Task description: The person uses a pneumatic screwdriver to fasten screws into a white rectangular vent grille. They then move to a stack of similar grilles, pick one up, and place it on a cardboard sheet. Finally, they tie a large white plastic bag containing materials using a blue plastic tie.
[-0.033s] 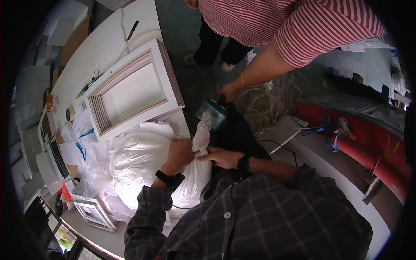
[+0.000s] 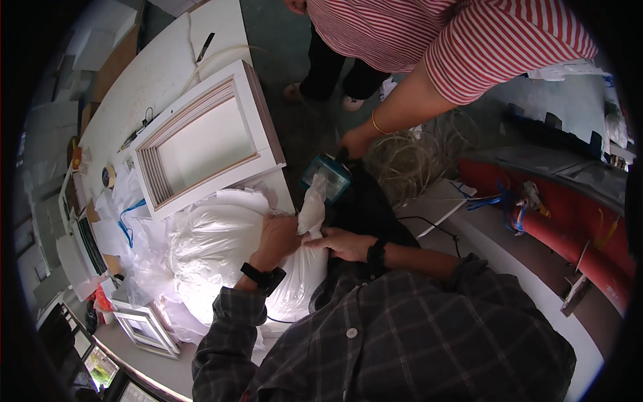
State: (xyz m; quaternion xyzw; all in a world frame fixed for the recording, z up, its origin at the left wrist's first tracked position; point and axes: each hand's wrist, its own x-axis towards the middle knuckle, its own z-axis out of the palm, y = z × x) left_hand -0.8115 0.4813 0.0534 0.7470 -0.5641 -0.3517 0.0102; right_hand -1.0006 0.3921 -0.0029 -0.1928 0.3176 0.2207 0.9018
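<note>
A bulging white plastic bag (image 2: pixel 218 244) lies in front of me, lit brightly along its lower side. Its twisted, gathered neck (image 2: pixel 312 213) points up and away from me. My left hand (image 2: pixel 278 234) is closed on the neck's base from the left. From the right, my right hand (image 2: pixel 345 244) pinches the same plastic, its fingertips almost meeting the left ones. Just beyond the neck, a co-worker's hand (image 2: pixel 355 144) grips a teal, box-shaped thing (image 2: pixel 326 178) with a pale face; the neck's tip overlaps it. I cannot make out its kind.
A white rectangular frame (image 2: pixel 207 137) lies on the white table (image 2: pixel 144 87) beyond the bag. Beside it are a tape roll (image 2: pixel 108 177) and crumpled clear plastic (image 2: pixel 144 264). Coiled clear tubing (image 2: pixel 418 161) lies right of the co-worker's hand. A red tube (image 2: pixel 569 244) is far right.
</note>
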